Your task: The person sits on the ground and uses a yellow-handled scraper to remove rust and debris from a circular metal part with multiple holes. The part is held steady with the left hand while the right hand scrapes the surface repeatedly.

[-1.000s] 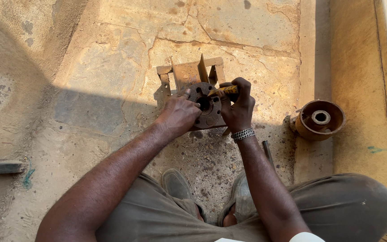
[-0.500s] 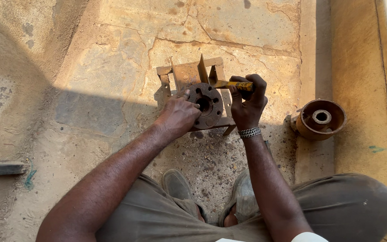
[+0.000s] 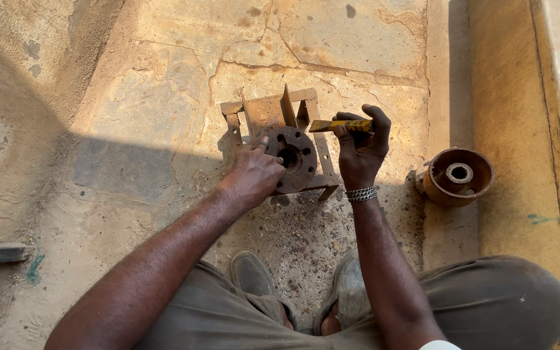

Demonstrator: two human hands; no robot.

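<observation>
Here the flange [image 3: 291, 157] is steadied on the frame [image 3: 273, 113] by the left hand [image 3: 254, 176], fingers spread, while the chisel [image 3: 339, 125] is clamped in the right hand [image 3: 360, 152].

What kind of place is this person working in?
Probably an outdoor metalworking yard or a roadside repair spot. The person squats on a cracked, dusty stone floor in sunlight, working on a rusty round flange set in a welded metal frame, with a rusty drum-shaped part lying nearby.

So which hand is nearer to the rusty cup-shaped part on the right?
The right hand, which grips a yellow tool just left of the rusty cup-shaped part. The left hand is farther left, resting on the round flange.
</observation>
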